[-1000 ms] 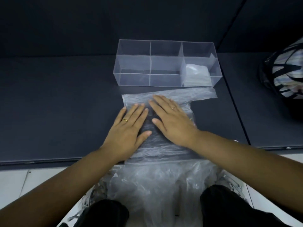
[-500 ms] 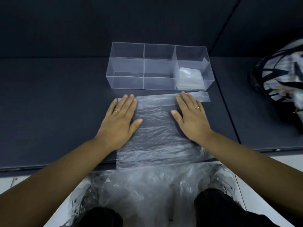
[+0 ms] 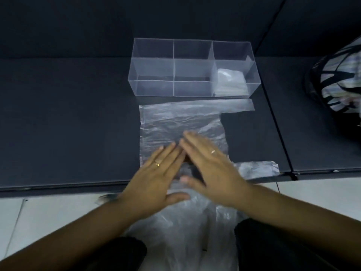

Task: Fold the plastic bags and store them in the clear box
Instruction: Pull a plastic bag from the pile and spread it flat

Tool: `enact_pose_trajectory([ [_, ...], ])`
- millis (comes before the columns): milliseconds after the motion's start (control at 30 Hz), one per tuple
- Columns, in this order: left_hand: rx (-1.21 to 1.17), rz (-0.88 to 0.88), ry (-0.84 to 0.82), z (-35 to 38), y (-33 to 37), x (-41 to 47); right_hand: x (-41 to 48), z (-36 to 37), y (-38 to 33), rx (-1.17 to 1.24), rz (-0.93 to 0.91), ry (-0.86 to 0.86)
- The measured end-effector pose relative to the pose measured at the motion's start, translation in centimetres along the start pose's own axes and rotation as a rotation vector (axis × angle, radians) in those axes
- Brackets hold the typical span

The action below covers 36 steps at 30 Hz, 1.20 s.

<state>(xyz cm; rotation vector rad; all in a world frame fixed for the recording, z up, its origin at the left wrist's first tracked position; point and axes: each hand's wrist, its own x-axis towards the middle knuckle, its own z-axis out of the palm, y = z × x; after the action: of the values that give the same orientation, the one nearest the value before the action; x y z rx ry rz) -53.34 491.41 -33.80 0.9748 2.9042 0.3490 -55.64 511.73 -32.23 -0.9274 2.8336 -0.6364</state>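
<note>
I see the left hand point(image 3: 156, 178) and right hand point(image 3: 213, 169) lying flat, fingers straight, pressing the plastic bag point(image 3: 175, 122) onto the dark mat point(image 3: 68, 124) near its front edge. The clear box point(image 3: 154, 89) stands just behind, with a folded bag point(image 3: 230, 83) in its right compartment. Pale floor tiles point(image 3: 48, 208) lie in front of the mat, and a striped bag point(image 3: 336, 75) sits far right.

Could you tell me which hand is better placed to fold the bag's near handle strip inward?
Probably the right hand: the strip sticks out just beside it, while the left hand lies on the far side.
</note>
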Motion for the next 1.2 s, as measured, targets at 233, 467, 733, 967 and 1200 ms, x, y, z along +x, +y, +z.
enact_pose_trajectory([
  [233,-0.035,0.057,0.215,-0.1,-0.7,-4.0,-4.1,0.9,0.8,-0.161,-0.034,0.083],
  [467,-0.405,-0.216,0.328,-4.9,-0.9,-3.9,-5.3,-2.8,2.5,0.117,0.170,0.095],
  [733,-1.054,-0.654,0.094,-9.5,-5.7,-1.8,-5.0,-10.1,6.8,0.650,0.488,0.087],
  [967,-1.013,-0.868,0.216,-7.1,-10.4,2.7,-1.6,-8.7,11.9,0.721,0.719,0.220],
  [1200,-0.761,-0.895,0.252,-4.6,-11.4,4.3,2.0,-6.7,14.2,0.489,0.874,0.303],
])
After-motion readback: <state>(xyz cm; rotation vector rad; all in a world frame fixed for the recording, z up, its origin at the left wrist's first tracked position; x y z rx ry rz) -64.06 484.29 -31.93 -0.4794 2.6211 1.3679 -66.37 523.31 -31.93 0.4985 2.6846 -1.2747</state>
